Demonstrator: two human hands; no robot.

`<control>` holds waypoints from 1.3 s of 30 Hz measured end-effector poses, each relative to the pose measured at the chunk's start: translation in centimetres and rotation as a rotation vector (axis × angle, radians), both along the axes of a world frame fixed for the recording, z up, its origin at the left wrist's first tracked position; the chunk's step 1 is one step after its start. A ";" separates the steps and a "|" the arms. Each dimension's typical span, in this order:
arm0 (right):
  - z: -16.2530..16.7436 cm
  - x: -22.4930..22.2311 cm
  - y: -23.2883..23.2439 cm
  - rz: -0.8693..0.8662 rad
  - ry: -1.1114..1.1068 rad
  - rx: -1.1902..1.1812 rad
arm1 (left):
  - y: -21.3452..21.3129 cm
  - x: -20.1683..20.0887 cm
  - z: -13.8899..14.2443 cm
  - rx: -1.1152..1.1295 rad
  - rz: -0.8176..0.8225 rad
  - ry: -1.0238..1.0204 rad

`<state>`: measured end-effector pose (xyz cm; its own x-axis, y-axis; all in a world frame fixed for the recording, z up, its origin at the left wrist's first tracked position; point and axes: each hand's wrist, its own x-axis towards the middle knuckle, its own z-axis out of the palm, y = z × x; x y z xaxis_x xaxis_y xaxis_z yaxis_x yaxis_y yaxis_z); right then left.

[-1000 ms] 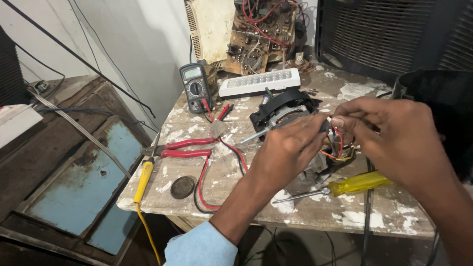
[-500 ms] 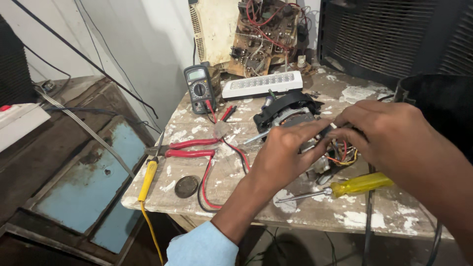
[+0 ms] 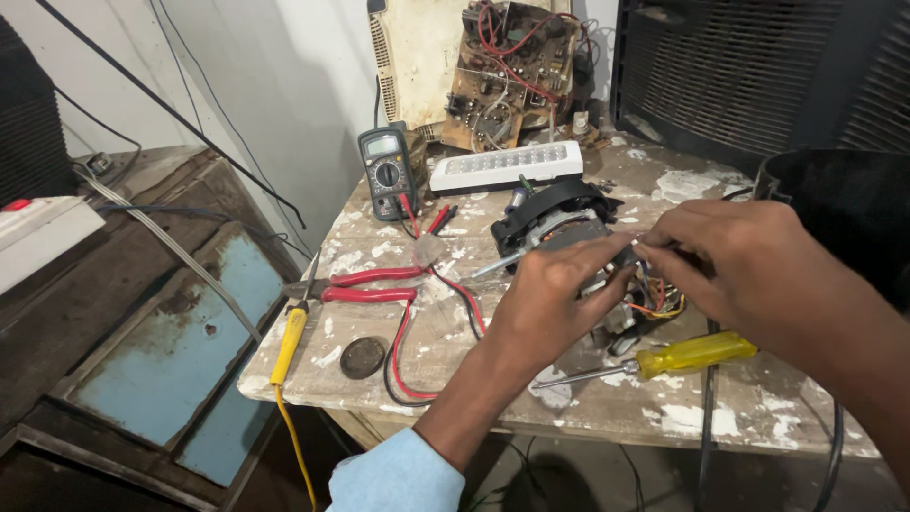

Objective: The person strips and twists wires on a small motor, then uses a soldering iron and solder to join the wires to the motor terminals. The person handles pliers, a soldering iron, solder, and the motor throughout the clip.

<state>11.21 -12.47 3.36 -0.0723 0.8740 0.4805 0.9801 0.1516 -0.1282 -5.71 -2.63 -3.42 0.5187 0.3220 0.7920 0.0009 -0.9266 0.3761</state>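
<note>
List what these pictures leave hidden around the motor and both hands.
- Head view: the left hand and right hand cover most of the motor.
- What the fingertips pinch: too small.
- Where the coloured wires join: hidden under the right hand.

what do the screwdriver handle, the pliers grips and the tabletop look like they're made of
Screwdriver handle: clear yellow plastic, glossy and see-through. Pliers grips: red rubbery or plastic sleeves, smooth with a slight sheen. Tabletop: probably worn wooden planks, with gaps between boards and flaking white paint.
</note>
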 end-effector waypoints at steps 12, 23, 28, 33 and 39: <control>-0.5 0.2 0.3 -0.067 0.142 -0.043 | -0.1 -0.1 0.0 -0.034 0.008 -0.029; 1.1 -0.3 0.8 -0.063 -0.141 -0.112 | -0.3 -0.2 0.2 -0.012 0.014 0.006; 0.4 -0.3 0.6 0.031 -0.106 -0.004 | -0.3 -0.2 0.0 0.006 0.004 -0.027; 0.7 0.5 0.9 -0.128 0.167 -0.224 | -0.5 -0.5 0.0 -0.022 0.013 0.005; 0.1 0.9 0.8 -0.119 0.412 -0.149 | -0.6 -0.3 0.1 -0.127 0.014 0.008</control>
<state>12.07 -11.66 3.47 0.2037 0.9265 0.3162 0.8522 -0.0088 -0.5232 -6.04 -3.24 -3.28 0.5194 0.4271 0.7401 0.0173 -0.8712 0.4906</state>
